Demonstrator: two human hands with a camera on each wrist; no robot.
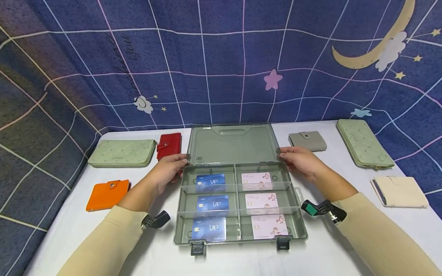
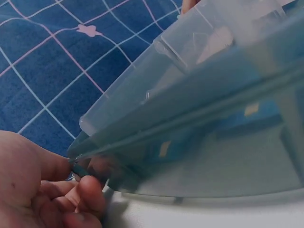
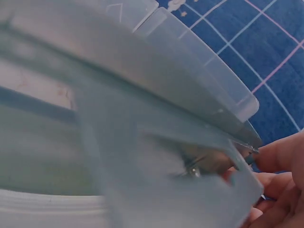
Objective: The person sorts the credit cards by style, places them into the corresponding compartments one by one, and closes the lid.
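A translucent grey-green compartment box (image 1: pixel 238 203) lies with its lid (image 1: pixel 235 145) laid back behind it. Blue VIP cards (image 1: pixel 210 229) occupy its left compartments, pink VIP cards (image 1: pixel 269 226) the right ones. My left hand (image 1: pixel 167 170) pinches the box's rear left corner by the hinge; in the left wrist view its thumb and fingertips (image 2: pixel 91 190) meet at that edge. Opposite, my right hand (image 1: pixel 299 163) pinches the rear right corner, fingers partly behind the box in the right wrist view. Two dark latches (image 1: pixel 197 248) hang open at the front.
On the left lie a green wallet (image 1: pixel 121 153), a red wallet (image 1: pixel 170 145) and an orange wallet (image 1: pixel 108 195). A grey wallet (image 1: pixel 309 140), another green wallet (image 1: pixel 365 143) and a cream wallet (image 1: pixel 400 191) lie right. A blue grid-patterned curtain (image 1: pixel 221 61) stands behind the white table (image 1: pixel 262 262).
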